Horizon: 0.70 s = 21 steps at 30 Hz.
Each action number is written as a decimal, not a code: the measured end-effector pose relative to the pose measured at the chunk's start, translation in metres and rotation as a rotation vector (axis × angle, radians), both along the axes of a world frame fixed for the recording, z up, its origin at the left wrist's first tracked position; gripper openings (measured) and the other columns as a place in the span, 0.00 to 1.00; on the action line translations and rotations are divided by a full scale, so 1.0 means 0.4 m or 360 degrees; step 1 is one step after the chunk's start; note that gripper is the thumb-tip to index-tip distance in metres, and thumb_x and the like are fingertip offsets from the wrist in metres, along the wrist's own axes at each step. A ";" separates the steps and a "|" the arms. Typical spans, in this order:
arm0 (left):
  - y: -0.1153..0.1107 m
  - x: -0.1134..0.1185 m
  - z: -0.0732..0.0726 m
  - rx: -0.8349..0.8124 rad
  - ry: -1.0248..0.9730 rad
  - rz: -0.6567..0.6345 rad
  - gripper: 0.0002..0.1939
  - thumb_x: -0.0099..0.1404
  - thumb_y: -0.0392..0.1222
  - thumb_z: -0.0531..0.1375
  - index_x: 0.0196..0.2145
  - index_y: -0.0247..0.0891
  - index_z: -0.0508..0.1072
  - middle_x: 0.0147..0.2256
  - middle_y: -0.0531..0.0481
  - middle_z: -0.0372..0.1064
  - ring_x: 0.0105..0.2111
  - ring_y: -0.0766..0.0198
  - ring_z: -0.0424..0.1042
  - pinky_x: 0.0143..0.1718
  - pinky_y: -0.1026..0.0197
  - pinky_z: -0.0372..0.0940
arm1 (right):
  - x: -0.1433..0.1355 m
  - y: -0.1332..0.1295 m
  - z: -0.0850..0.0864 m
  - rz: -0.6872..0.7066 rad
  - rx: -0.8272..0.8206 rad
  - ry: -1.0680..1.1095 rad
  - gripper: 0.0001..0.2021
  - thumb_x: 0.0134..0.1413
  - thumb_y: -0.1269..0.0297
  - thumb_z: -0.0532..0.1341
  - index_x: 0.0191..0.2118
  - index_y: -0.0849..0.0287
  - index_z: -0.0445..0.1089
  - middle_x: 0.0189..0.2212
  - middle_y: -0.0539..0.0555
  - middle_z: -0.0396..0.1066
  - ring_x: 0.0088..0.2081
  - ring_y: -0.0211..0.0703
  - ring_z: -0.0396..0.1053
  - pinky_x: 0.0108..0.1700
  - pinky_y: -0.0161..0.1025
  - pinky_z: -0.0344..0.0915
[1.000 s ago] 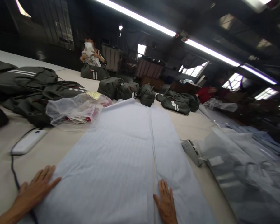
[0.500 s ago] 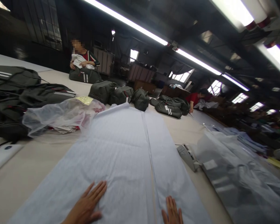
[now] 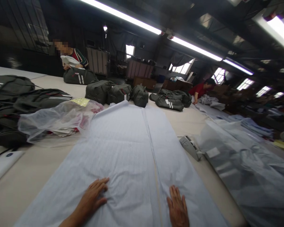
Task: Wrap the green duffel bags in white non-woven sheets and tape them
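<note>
A long pale blue-white fabric sheet [image 3: 113, 145] lies spread on the table in front of me, with a lengthwise gap or seam running down its right part. My left hand [image 3: 93, 196] rests on the cloth left of that line, fingers stretched out, and small wrinkles show around its fingertips. On the narrower strip to the right lies my right hand [image 3: 178, 206], palm down with fingers extended. Neither hand grips anything. The far end of the cloth reaches the dark bags.
Dark green bags [image 3: 98, 91] with white stripes stand along the back and left. A clear plastic bag [image 3: 54, 123] holds papers. At right are a grey tape dispenser [image 3: 190, 148] and clear plastic sheeting [image 3: 246, 170]. A white device [image 3: 4, 167] lies left. Two people work farther back.
My right hand has slid forward on the cloth. The left hand has moved slightly forward, and wrinkles have gathered near it. The camera view has shifted a little.
</note>
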<state>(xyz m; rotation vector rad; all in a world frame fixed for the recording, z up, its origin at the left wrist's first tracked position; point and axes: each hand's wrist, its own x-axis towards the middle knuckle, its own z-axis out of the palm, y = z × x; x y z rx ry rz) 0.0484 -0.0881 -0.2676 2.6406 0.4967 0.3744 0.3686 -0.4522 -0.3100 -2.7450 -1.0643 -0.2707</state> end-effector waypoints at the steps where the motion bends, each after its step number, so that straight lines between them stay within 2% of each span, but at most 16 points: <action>1: 0.005 0.003 0.006 -0.0067 0.0018 0.0007 0.17 0.64 0.59 0.59 0.36 0.44 0.76 0.56 0.48 0.69 0.56 0.52 0.68 0.59 0.52 0.61 | 0.002 -0.002 -0.003 0.0013 0.0032 -0.0003 0.30 0.64 0.48 0.39 0.59 0.56 0.67 0.61 0.58 0.63 0.64 0.57 0.57 0.64 0.60 0.53; 3: 0.014 0.010 0.015 -0.0189 0.0056 0.0034 0.12 0.64 0.52 0.60 0.30 0.42 0.74 0.56 0.48 0.69 0.55 0.52 0.68 0.58 0.52 0.62 | 0.009 -0.007 -0.011 0.0043 0.0097 -0.0021 0.31 0.66 0.47 0.38 0.59 0.56 0.68 0.60 0.58 0.64 0.63 0.56 0.58 0.64 0.60 0.54; 7: 0.021 0.028 0.040 -0.0384 0.0145 0.0086 0.05 0.59 0.43 0.62 0.27 0.41 0.72 0.56 0.45 0.69 0.55 0.51 0.67 0.57 0.51 0.61 | 0.028 -0.005 -0.019 0.0085 0.0175 -0.0021 0.34 0.66 0.45 0.37 0.54 0.59 0.72 0.57 0.60 0.68 0.61 0.57 0.63 0.61 0.61 0.59; 9: 0.004 0.051 0.068 -0.0468 0.0131 0.0139 0.03 0.57 0.41 0.62 0.28 0.41 0.72 0.55 0.44 0.69 0.55 0.49 0.66 0.57 0.49 0.60 | 0.030 0.005 -0.001 0.0066 0.0165 0.0003 0.34 0.67 0.45 0.37 0.52 0.59 0.74 0.55 0.60 0.70 0.59 0.57 0.65 0.59 0.61 0.61; 11: -0.039 0.094 0.106 -0.0613 0.0030 0.0165 0.05 0.59 0.43 0.59 0.31 0.41 0.73 0.51 0.44 0.71 0.51 0.51 0.68 0.55 0.50 0.61 | 0.020 0.019 0.036 0.0068 0.0136 0.0004 0.32 0.68 0.46 0.37 0.52 0.56 0.74 0.54 0.58 0.71 0.59 0.58 0.65 0.59 0.63 0.61; 14: -0.148 0.203 0.162 -0.1135 0.0004 0.0100 0.13 0.64 0.51 0.54 0.32 0.40 0.72 0.36 0.48 0.73 0.41 0.55 0.71 0.48 0.55 0.64 | -0.018 0.045 0.111 0.0151 0.0110 -0.0043 0.27 0.68 0.50 0.41 0.52 0.54 0.73 0.55 0.55 0.70 0.61 0.58 0.62 0.60 0.65 0.58; 16: -0.229 0.296 0.184 -0.1688 0.0160 0.0098 0.19 0.61 0.59 0.57 0.33 0.38 0.72 0.35 0.48 0.72 0.40 0.55 0.70 0.43 0.56 0.66 | -0.054 0.065 0.154 0.0266 0.0095 -0.0083 0.22 0.68 0.53 0.45 0.53 0.53 0.72 0.56 0.53 0.69 0.61 0.57 0.62 0.61 0.63 0.59; 17: -0.265 0.345 0.188 -0.1837 0.0206 0.0112 0.23 0.60 0.63 0.57 0.37 0.38 0.72 0.37 0.47 0.72 0.40 0.55 0.71 0.40 0.56 0.67 | -0.075 0.075 0.169 0.0344 0.0087 -0.0104 0.20 0.68 0.54 0.47 0.53 0.52 0.72 0.56 0.52 0.69 0.61 0.56 0.63 0.60 0.62 0.60; 19: -0.316 0.439 0.182 -0.2017 0.0246 0.0182 0.31 0.61 0.68 0.53 0.45 0.37 0.70 0.41 0.43 0.71 0.40 0.55 0.72 0.35 0.57 0.68 | -0.118 0.094 0.177 0.0543 0.0088 -0.0161 0.16 0.67 0.56 0.51 0.53 0.49 0.72 0.56 0.49 0.70 0.59 0.55 0.65 0.58 0.58 0.64; 21: -0.334 0.521 0.164 -0.2041 0.0217 0.0295 0.33 0.64 0.68 0.49 0.48 0.35 0.67 0.42 0.41 0.71 0.39 0.56 0.73 0.34 0.57 0.68 | -0.164 0.109 0.157 0.0704 0.0146 -0.0215 0.14 0.65 0.58 0.54 0.51 0.46 0.73 0.54 0.47 0.71 0.58 0.53 0.67 0.58 0.56 0.64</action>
